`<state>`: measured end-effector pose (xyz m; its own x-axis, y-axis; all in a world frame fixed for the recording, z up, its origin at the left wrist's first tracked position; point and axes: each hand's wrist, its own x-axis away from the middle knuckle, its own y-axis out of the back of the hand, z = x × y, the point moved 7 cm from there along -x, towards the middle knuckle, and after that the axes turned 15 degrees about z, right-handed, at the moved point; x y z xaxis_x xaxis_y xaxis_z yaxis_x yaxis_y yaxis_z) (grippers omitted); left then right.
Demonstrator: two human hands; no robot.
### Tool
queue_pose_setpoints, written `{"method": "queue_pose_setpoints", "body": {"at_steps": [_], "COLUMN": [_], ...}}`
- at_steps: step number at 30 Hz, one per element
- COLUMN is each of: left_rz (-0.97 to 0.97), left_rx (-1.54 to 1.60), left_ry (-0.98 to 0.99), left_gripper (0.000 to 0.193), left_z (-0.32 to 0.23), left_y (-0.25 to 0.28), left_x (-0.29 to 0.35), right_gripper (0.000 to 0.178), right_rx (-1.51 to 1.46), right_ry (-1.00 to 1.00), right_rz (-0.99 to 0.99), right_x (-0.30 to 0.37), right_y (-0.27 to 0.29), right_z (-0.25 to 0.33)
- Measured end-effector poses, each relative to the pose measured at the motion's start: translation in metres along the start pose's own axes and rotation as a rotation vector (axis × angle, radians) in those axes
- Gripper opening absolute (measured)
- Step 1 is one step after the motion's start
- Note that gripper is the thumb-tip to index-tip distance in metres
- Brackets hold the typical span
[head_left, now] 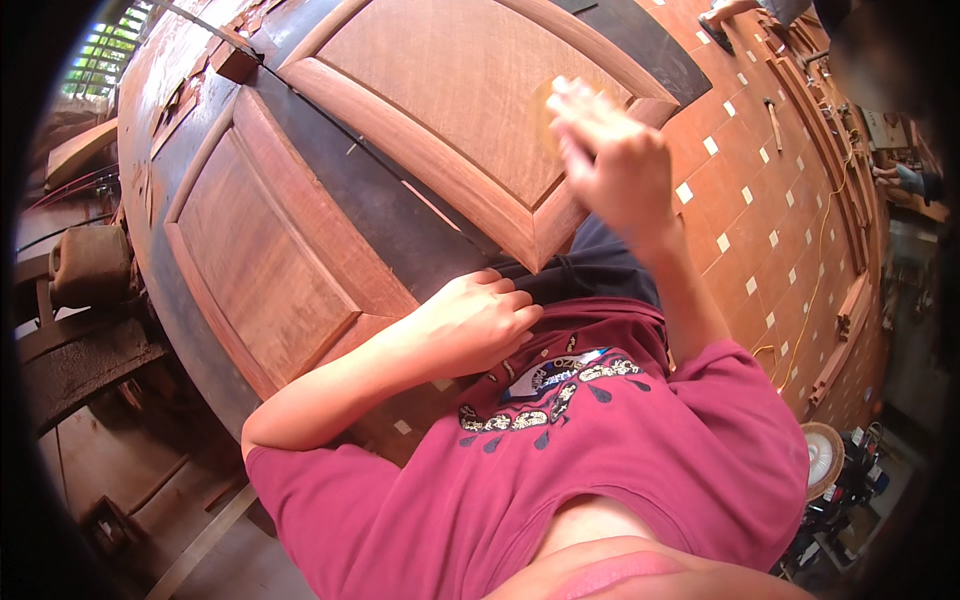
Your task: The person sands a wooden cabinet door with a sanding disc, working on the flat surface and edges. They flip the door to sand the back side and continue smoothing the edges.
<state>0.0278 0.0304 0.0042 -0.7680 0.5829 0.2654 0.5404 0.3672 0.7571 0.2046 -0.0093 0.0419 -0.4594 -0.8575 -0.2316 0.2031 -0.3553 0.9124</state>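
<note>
On the larger wooden panel [450, 75], a raised frame surrounds a flat brown field. My right hand [615, 160] is over the right part of this panel, its fingers pressed together and a little blurred. Under the fingertips shows the edge of a tan sheet [545, 115] that looks like sandpaper. Close to my belly, by the near edge of the table, my left hand [485, 315] is loosely curled. Nothing shows in it, though its palm is hidden. Left of it lies a smaller framed wooden panel [265, 255].
Both panels lie on a dark tabletop [375, 175]. A thin dark rod or cord [310, 105] crosses above them near a wooden block [233, 62]. Long timber strips [815, 130] and a hammer [773, 123] lie on the tiled floor [735, 215]. Another person's foot [717, 30] shows at the far right.
</note>
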Motion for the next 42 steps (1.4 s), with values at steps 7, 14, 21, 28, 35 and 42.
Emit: {"method": "queue_pose_setpoints", "body": {"at_steps": [7,14,21,28,35,42], "left_rz": [-0.033,-0.052,-0.033,-0.040,-0.066,-0.052], "left_rx": [-0.027,-0.048,-0.029,-0.032,-0.048,-0.065], "left_ry": [-0.015,-0.029,-0.011,-0.017,-0.024,-0.018], "left_gripper": [0.021,0.016,0.019,0.016,0.015,0.015], "left_z": [-0.001,0.000,0.000,0.000,0.003,-0.001], "left_y": [-0.001,-0.002,-0.005,-0.002,-0.009,-0.007], "left_x": [0.001,0.001,0.002,0.001,0.000,0.002], "right_gripper": [0.024,0.027,0.022,0.020,0.018,0.030], "right_rx": [0.049,0.329,-0.087,0.251,-0.133,0.025], "right_ry": [0.174,-0.176,0.193,-0.097,0.301,-0.058], "right_rz": [0.065,-0.072,0.167,0.038,0.170,-0.091], "right_x": [0.011,-0.008,0.016,-0.066,-0.005,-0.059], "right_y": [0.006,0.008,-0.001,0.009,-0.008,0.006], "right_z": [0.028,-0.035,0.038,-0.059,0.054,-0.038]}}
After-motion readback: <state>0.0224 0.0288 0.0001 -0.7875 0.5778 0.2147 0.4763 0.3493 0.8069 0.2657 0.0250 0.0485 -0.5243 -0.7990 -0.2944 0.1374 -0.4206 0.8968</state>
